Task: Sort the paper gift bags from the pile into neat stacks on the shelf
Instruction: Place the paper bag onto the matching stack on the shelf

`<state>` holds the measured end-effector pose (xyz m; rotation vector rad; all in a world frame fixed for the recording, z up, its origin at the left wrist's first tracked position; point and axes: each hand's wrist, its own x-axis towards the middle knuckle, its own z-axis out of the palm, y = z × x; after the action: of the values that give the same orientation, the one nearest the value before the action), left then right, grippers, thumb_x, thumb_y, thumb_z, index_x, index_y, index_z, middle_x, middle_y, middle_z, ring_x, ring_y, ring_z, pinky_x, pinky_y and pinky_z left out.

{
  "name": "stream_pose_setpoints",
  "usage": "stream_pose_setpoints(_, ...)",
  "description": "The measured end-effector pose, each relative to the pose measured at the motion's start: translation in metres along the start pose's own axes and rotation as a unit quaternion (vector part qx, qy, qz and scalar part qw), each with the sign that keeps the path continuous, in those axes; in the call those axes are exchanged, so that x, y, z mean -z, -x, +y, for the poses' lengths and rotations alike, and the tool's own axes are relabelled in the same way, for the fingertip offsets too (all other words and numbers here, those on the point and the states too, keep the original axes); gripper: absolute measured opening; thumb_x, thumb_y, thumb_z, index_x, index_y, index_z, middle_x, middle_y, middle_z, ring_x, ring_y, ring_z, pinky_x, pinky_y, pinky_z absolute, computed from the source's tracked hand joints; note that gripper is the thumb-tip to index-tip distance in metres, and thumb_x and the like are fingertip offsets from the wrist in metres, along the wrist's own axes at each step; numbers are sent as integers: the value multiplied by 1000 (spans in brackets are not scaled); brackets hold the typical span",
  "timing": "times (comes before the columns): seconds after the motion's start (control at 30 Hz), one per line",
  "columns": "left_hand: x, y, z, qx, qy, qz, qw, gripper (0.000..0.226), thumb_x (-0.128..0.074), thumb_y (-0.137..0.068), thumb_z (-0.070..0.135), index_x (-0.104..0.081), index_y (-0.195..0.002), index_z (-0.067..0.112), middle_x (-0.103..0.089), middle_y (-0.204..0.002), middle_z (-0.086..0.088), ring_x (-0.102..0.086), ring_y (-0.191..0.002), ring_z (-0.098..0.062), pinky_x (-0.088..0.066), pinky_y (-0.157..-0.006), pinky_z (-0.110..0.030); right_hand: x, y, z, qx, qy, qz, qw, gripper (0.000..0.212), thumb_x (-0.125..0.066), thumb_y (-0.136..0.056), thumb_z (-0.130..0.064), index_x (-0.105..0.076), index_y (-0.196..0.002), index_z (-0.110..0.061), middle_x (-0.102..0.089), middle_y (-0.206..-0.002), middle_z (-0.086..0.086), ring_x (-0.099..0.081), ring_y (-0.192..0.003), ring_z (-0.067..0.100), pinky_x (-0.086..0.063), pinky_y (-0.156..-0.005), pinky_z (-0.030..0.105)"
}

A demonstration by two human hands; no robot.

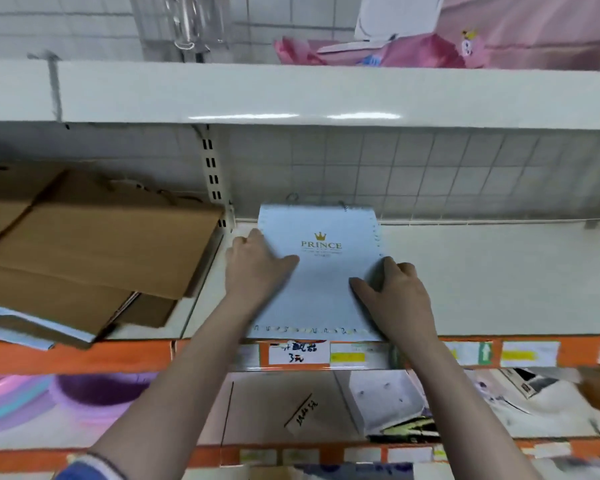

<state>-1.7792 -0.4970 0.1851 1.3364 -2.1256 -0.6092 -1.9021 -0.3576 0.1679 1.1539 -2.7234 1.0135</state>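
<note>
A stack of light blue paper gift bags (321, 271) lies flat on the white shelf (482, 278), its top bag printed with a gold crown and "PRINCE". My left hand (257, 265) grips the stack's left edge, thumb lying on top. My right hand (392, 289) grips the right edge the same way, fingers curled down the side. The stack's far end with its cord handles sits near the tiled back wall.
Brown paper bags (94, 251) lie in a loose, skewed pile on the shelf's left bay, past a slotted upright (215, 181). Pink bags (413, 46) sit on the shelf above. White bags and packets (385, 403) lie on the shelf below.
</note>
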Motion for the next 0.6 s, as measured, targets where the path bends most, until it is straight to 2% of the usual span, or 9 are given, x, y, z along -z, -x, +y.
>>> stream_pose_setpoints(0.17, -15, -12, -2, 19, -28, -13, 999, 65, -63, -81, 43, -43, -132, 8, -47, -129, -15, -42, -120, -32, -36, -98, -37, -11, -23, 9, 13, 11, -30, 999, 40, -55, -88, -39, -50, -102, -2, -51, -106, 15, -46, -101, 32, -35, -83, 35)
stream_pose_setpoints(0.4, -33, -28, -19, 20, -64, -19, 998, 51, -60, -83, 44, -53, -114, 3, -57, -117, -16, -47, -110, -34, -38, -88, -37, -27, -38, 11, 7, 33, -61, 998, 37, -52, -89, -36, -51, -105, -3, -51, -109, 16, -42, -103, 31, -32, -84, 35)
stream_pose_setpoints(0.6, -43, -33, -29, 18, -80, -33, 996, 48, -57, -86, 39, -53, -116, 2, -57, -118, -16, -47, -111, -34, -38, -90, -37, -42, -47, 14, 5, 73, -84, 994, 41, -48, -91, -38, -50, -113, -4, -53, -113, 15, -42, -106, 31, -33, -87, 34)
